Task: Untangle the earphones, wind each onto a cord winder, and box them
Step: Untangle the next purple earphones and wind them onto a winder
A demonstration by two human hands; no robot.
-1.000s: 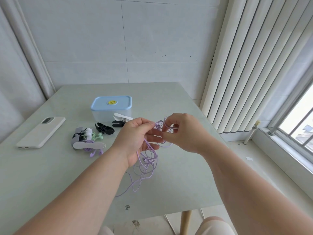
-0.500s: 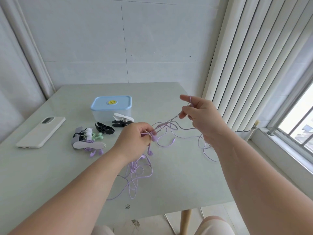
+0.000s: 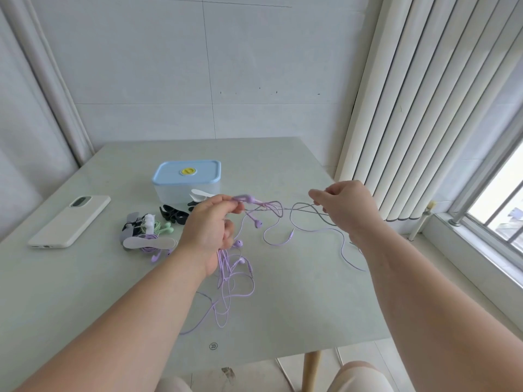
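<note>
Head cam, the only view there is: both hands are up over the tabletop [image 3: 297,312] and well apart. The left hand [image 3: 210,224] pinches a thicker bit of the purple earphones [image 3: 223,264] between thumb and fingertips. The rest of the tangle hangs out from under its palm and pools on the tabletop below. The right hand [image 3: 345,207] is pinched on a single strand that runs across toward the left. Between them the cords cross in a small knot with a bud dangling under it.

My worry: pull much harder and that crossing probably cinches tight instead of sliding free, or the thin cord gets strained at a bud. Might be two sets twisted together, can't tell. The blue-lidded box [image 3: 186,176] sits behind with its lid on, with the cord winders [image 3: 172,215] beside it, and some look wound already.
</note>
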